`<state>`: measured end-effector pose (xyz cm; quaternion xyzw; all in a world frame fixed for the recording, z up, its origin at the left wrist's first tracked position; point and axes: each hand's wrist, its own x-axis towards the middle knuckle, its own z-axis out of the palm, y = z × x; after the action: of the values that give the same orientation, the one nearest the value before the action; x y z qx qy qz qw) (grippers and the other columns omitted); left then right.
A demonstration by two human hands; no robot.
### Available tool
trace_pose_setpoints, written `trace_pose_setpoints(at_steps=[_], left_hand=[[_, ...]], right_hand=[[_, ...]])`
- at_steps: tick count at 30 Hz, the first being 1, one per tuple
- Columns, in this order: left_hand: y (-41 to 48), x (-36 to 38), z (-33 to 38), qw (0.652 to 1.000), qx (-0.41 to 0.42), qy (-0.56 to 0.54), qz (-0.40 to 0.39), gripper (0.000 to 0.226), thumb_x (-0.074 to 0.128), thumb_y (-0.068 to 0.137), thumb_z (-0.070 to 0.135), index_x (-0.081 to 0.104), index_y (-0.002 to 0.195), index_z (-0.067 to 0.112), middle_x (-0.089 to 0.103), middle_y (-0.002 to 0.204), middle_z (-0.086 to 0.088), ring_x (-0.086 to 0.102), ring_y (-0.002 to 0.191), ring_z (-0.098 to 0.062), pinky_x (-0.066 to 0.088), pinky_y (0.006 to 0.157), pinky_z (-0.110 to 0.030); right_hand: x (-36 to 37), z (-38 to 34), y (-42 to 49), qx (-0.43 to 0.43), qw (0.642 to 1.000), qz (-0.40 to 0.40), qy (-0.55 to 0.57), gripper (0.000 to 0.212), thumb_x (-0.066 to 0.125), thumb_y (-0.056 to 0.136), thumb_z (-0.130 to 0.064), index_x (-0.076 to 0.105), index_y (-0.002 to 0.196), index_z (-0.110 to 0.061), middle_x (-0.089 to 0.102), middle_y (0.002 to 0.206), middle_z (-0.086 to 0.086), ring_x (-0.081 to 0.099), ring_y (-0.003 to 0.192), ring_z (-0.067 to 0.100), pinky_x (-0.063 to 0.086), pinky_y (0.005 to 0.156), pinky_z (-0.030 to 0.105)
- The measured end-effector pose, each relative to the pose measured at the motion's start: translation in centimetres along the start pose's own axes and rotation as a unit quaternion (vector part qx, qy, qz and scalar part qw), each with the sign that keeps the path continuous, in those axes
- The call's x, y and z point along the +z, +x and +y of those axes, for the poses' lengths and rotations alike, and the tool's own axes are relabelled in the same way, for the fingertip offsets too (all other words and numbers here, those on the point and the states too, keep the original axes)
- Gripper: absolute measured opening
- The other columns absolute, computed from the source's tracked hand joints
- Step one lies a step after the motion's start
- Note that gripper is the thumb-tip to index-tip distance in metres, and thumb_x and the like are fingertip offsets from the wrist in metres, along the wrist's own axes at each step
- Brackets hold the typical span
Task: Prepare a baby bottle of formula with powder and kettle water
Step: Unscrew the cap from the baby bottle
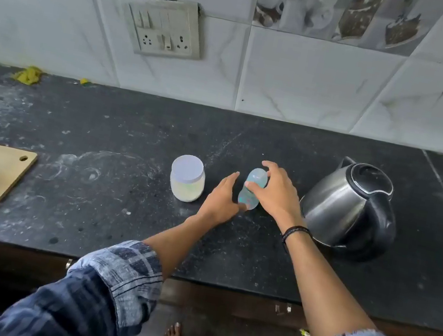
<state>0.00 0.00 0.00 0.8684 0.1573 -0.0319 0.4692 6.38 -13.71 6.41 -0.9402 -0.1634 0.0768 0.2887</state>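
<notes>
Presently, midway along the counter (108, 201), between kettle (340, 209) and lidded powder jar (187, 181), the right hand (276, 195) curls round the top of the baby bottle (256, 177), the left hand (222, 197) straight-fingered beside its base; best brace low and twist squarely.

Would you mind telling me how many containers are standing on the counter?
3: the white-lidded jar at left, the baby bottle in the middle, the kettle at right. None seems hidden.
</notes>
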Motion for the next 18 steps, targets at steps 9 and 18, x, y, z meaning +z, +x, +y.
trace_pose_setpoints(at_steps=[9, 18], left_hand=[[1.4, 1.8, 0.0, 0.998, 0.012, -0.065, 0.006, 0.078, 0.082, 0.082, 0.022, 0.045, 0.151, 0.028, 0.057, 0.144, 0.008, 0.055, 0.129, -0.014, 0.047, 0.109, -0.040], [1.9, 4.8, 0.3, 0.985, -0.041, -0.142, 0.094, 0.058, 0.077, 0.085, 0.015, 0.055, 0.138, 0.024, 0.065, 0.120, 0.012, 0.063, 0.109, -0.007, 0.052, 0.088, -0.021]], right_hand=[[0.5, 1.4, 1.1, -0.023, 1.000, 0.002, -0.017, 0.048, 0.081, 0.089, -0.037, 0.057, 0.130, -0.028, 0.065, 0.123, -0.001, 0.066, 0.108, 0.025, 0.051, 0.075, 0.034], [0.9, 3.0, 1.7, -0.073, 0.997, -0.027, 0.001, 0.050, 0.083, 0.085, -0.033, 0.040, 0.109, -0.034, 0.058, 0.103, -0.010, 0.060, 0.090, 0.019, 0.049, 0.065, 0.032]])
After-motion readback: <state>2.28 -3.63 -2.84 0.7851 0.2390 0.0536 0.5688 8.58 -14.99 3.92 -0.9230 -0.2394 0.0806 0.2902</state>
